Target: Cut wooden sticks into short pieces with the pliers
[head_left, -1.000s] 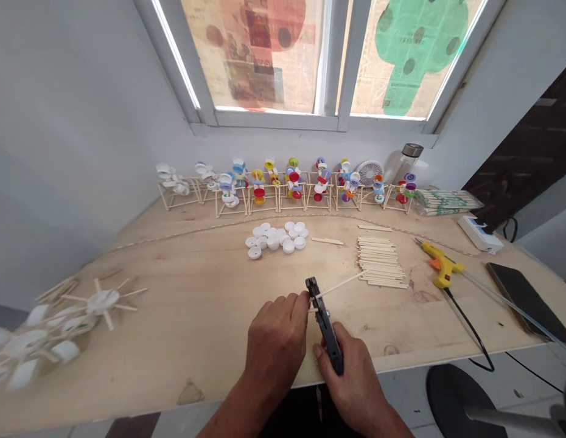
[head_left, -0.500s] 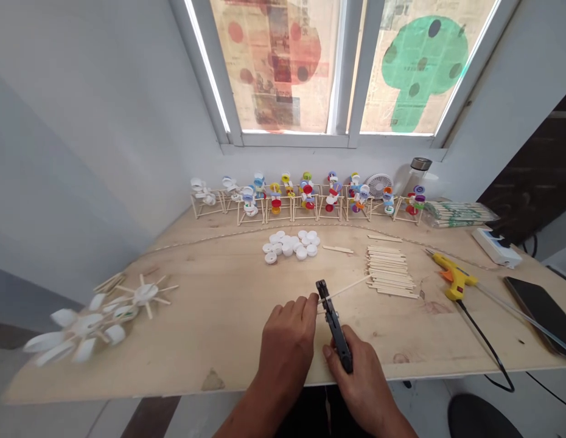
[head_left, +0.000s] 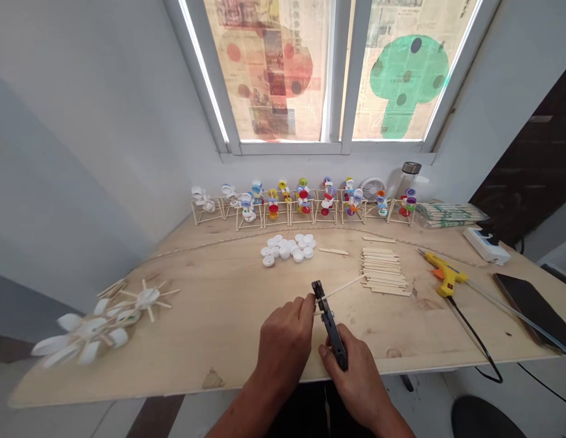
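Over the plywood bench top (head_left: 205, 340), my right hand (head_left: 356, 383) is curled tight around the handles of a black plier-like cutter (head_left: 332, 328), fingers wrapped closed. My left hand (head_left: 285, 344) is bunched just beside the cutter's head, pinching a thin wooden stick (head_left: 343, 287) whose free end points up and right, toward a stack of craft sticks (head_left: 383, 271) lying near but not touching it.

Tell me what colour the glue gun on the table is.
The glue gun is yellow with a touch of orange, shown best in the head view.
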Available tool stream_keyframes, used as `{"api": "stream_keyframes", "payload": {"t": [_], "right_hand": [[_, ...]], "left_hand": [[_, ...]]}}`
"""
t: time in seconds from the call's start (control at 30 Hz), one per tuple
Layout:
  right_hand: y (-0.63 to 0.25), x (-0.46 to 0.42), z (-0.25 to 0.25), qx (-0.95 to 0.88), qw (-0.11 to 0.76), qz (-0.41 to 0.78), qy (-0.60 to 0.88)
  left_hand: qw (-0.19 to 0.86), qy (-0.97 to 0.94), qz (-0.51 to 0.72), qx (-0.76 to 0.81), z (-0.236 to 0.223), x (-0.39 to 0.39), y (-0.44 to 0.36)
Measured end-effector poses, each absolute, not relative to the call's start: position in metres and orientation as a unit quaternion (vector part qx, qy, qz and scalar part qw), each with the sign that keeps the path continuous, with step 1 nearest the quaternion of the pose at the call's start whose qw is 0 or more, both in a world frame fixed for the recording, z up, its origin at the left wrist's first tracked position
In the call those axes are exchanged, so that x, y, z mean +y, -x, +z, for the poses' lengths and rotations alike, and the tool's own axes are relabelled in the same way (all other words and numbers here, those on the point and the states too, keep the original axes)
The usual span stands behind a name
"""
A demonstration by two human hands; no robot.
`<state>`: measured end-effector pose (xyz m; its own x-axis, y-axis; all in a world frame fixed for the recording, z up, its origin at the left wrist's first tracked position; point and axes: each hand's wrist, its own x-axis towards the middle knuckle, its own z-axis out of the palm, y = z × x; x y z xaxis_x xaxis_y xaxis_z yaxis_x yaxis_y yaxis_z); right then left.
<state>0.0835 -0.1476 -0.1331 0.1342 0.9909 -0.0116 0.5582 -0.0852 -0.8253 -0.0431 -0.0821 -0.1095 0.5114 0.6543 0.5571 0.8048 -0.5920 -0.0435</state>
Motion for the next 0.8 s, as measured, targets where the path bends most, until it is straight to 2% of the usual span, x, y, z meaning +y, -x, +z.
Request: {"api": "stream_keyframes", "payload": {"t": [0.43, 0.8], "right_hand": [[-0.0825, -0.1519, -0.1301, -0.576, 0.352, 0.305, 0.671], [-0.0825, -0.1551, -0.1264, -0.586, 0.358, 0.29, 0.667]], "left_hand": [[0.231, 0.862, -0.259, -0.369, -0.1114, -0.078, 0.047], [0.196, 0.883, -0.222, -0.363, -0.1026, -0.079, 0.0522]]}}
